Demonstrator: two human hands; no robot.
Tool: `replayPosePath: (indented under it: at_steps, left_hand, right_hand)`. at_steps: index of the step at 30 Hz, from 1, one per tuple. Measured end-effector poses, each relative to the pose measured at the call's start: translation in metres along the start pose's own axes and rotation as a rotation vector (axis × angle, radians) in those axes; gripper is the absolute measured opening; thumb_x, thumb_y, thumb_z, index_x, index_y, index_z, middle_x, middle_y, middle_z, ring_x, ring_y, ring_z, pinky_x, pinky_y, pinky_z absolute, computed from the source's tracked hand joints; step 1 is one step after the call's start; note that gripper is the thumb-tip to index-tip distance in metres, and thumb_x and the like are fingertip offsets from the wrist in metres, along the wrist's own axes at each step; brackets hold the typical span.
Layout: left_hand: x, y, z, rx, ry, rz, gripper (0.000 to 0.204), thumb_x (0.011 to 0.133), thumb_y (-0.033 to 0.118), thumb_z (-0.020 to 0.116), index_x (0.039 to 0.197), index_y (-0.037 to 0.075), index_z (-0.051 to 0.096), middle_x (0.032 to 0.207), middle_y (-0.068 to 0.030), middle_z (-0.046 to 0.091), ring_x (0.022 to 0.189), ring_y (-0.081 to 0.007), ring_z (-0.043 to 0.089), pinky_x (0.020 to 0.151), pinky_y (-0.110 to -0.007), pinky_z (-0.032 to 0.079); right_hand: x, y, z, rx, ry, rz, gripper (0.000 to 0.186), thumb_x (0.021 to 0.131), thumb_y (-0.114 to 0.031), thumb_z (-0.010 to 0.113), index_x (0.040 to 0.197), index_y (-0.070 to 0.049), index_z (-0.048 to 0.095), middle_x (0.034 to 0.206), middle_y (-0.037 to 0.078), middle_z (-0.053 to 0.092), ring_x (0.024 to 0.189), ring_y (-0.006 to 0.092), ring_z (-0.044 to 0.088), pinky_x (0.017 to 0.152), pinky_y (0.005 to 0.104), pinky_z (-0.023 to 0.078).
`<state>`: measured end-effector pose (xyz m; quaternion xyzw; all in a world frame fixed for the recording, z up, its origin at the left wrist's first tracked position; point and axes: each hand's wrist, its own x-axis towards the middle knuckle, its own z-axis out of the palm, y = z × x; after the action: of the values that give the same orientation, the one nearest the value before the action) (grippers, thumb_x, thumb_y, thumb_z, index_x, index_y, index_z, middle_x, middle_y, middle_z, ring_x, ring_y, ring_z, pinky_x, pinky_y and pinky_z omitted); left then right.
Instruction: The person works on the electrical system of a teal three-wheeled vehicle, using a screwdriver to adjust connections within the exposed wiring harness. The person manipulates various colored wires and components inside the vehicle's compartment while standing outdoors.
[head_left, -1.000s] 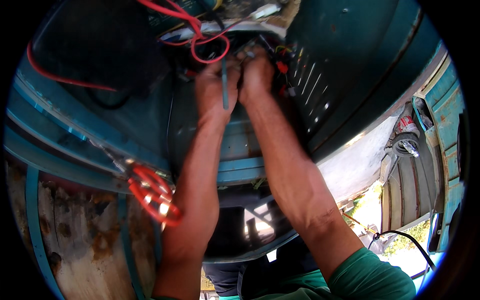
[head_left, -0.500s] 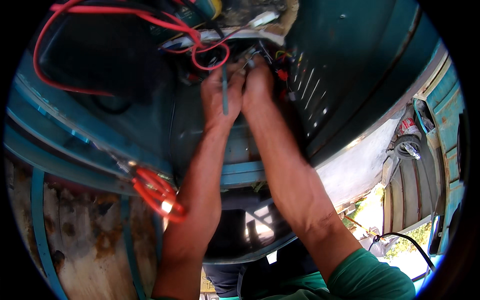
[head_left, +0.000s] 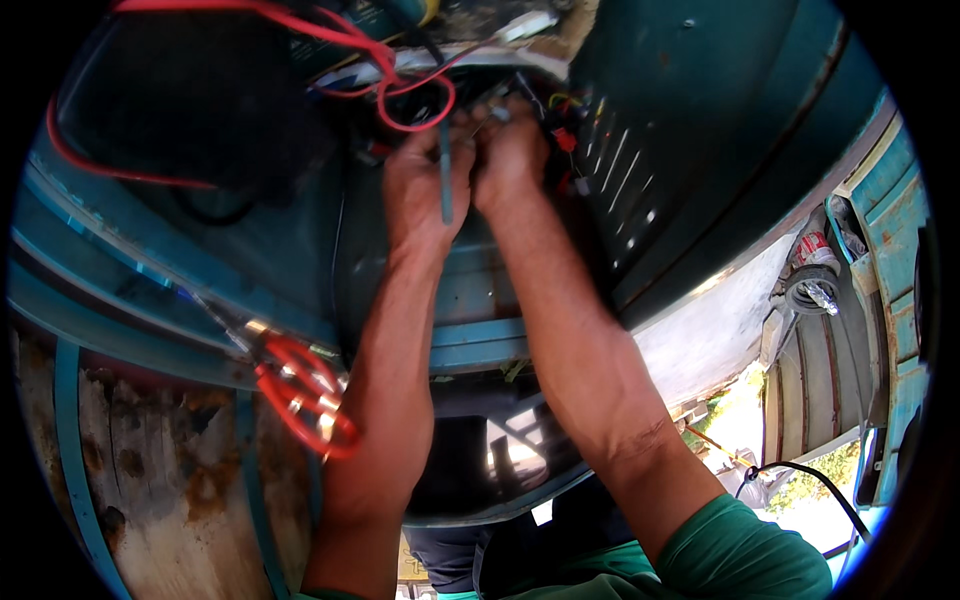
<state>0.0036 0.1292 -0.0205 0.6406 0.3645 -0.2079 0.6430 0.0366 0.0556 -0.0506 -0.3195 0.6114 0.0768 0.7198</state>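
Left hand (head_left: 425, 185) and right hand (head_left: 512, 155) side by side, far inside a teal metal housing (head_left: 710, 130).
Fingers curl inward, though with blur and shadow I cannot tell what either grips. Slim grey rod (head_left: 446, 185) over the left hand; looped red cable (head_left: 384, 118) at its far side; red connector (head_left: 565, 139) just right of the right hand; red-handled tool (head_left: 292, 380) nearer, to the left.

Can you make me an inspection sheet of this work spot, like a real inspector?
Surface: teal metal panel, dimly lit.
Job's things: thin grey-blue rod across the left hand; red connector right of the right hand.
Clutter: red-handled tool at left, blurred.
Hands: close together; grip unclear.
Cables: looped red cable above; black cable lower right.
Surroundings: rust-stained panel lower left; red-and-white can far right.
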Motion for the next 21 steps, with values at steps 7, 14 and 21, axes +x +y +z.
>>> replayPosePath:
  at_steps: [7,14,21]
  left_hand:
    - [0.0033,-0.0035,-0.0034,0.022,-0.038,0.006,0.018,0.08,0.001,0.06,0.096,-0.003,0.066,0.084,-0.006,0.065,0.075,-0.0115,0.059,0.07,-0.024,0.046]
    - [0.0056,-0.0009,-0.0051,0.014,-0.064,-0.047,0.022,0.08,0.001,0.06,0.1,-0.004,0.066,0.086,-0.0062,0.065,0.075,-0.012,0.058,0.07,-0.024,0.046]
    - [0.0098,-0.006,-0.0046,0.07,-0.048,-0.011,0.023,0.079,0.002,0.06,0.1,-0.003,0.067,0.087,-0.0065,0.066,0.076,-0.0127,0.058,0.071,-0.025,0.046]
  right_hand:
    - [-0.0046,-0.0049,0.0036,-0.066,-0.013,-0.027,0.018,0.09,-0.022,0.045,0.079,-0.008,0.049,0.068,0.006,0.051,0.062,0.0222,0.057,0.056,0.0327,0.048]
    - [-0.0053,-0.0064,0.0049,-0.14,-0.008,-0.045,0.018,0.089,-0.019,0.044,0.075,-0.009,0.048,0.066,0.005,0.05,0.058,0.0205,0.054,0.054,0.0321,0.045]
    - [-0.002,-0.0033,0.0006,-0.174,-0.03,-0.066,0.016,0.088,-0.021,0.05,0.08,-0.008,0.056,0.068,0.002,0.053,0.058,0.012,0.046,0.052,0.0266,0.038]
